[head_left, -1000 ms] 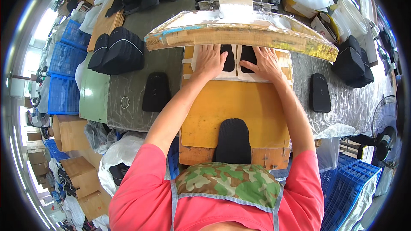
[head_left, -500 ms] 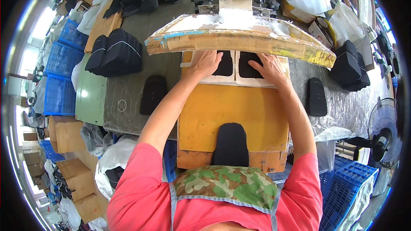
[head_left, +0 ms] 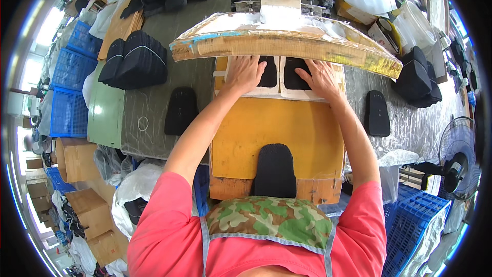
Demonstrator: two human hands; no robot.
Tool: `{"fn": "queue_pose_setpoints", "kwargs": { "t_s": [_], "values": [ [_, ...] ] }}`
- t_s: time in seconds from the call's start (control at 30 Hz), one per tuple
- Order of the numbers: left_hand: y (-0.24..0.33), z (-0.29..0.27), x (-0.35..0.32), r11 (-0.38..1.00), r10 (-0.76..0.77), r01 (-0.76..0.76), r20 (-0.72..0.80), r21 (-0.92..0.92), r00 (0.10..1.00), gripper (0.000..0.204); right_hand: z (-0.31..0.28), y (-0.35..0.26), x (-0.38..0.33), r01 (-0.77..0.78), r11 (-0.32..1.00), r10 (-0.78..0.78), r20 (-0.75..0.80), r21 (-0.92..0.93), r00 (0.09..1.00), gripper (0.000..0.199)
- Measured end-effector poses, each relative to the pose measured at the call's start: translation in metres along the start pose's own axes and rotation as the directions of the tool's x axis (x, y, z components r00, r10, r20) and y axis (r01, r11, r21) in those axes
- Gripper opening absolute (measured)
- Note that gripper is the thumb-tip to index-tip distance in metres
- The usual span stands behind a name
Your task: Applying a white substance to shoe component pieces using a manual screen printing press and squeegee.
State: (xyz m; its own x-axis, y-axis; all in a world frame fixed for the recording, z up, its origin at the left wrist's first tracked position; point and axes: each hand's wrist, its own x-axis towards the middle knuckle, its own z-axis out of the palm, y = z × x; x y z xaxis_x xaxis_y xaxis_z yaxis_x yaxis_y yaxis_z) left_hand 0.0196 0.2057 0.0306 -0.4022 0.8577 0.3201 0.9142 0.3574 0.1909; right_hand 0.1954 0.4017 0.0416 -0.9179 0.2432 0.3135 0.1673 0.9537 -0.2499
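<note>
Black pads [head_left: 279, 73] under both hands [head_left: 282, 76], beneath overhanging cardboard-topped press plate [head_left: 287, 46].

factory workshop, press bench [head_left: 277, 138], stacked black pads [head_left: 134, 61], crates [head_left: 66, 115]

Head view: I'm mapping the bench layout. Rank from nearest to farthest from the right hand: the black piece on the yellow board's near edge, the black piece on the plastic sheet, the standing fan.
1. Black piece on the plastic sheet, right of the right hand.
2. Black piece on the yellow board, by the person's chest.
3. Standing fan, far right, off the table.
</note>
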Motion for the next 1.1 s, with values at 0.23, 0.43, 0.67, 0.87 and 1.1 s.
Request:
{"fn": "queue_pose_setpoints", "kwargs": {
  "t_s": [0.23,0.43,0.67,0.87,1.1],
  "values": [
    [0.007,-0.006,-0.002,0.998,0.049,-0.049,-0.001,0.039,0.999,0.056,0.001,0.002,-0.001,-0.015,1.000,0.016,0.036,-0.021,0.999,0.080],
    [0.006,-0.009,-0.006,1.000,-0.005,0.005,-0.022,-0.006,1.000,0.052,-0.002,-0.001,-0.002,0.006,0.999,-0.005,-0.009,0.039,1.000,0.072],
    [-0.026,-0.056,-0.050,0.811,-0.394,0.166,-0.315,-0.560,0.863,0.048,-0.010,-0.007,-0.002,-0.076,0.995,0.074,0.025,0.066,0.997,0.068],
    [-0.013,-0.171,-0.032,0.650,-0.347,-0.164,-0.482,-0.742,0.805,0.061,-0.017,0.016,-0.004,-0.050,0.934,0.096,-0.116,0.354,0.989,0.048],
    [-0.005,-0.152,-0.078,0.665,-0.194,-0.048,-0.234,-0.745,0.953,0.053,-0.055,0.119,-0.060,-0.147,0.787,0.415,-0.338,0.599,0.845,0.022]
  ]
}}
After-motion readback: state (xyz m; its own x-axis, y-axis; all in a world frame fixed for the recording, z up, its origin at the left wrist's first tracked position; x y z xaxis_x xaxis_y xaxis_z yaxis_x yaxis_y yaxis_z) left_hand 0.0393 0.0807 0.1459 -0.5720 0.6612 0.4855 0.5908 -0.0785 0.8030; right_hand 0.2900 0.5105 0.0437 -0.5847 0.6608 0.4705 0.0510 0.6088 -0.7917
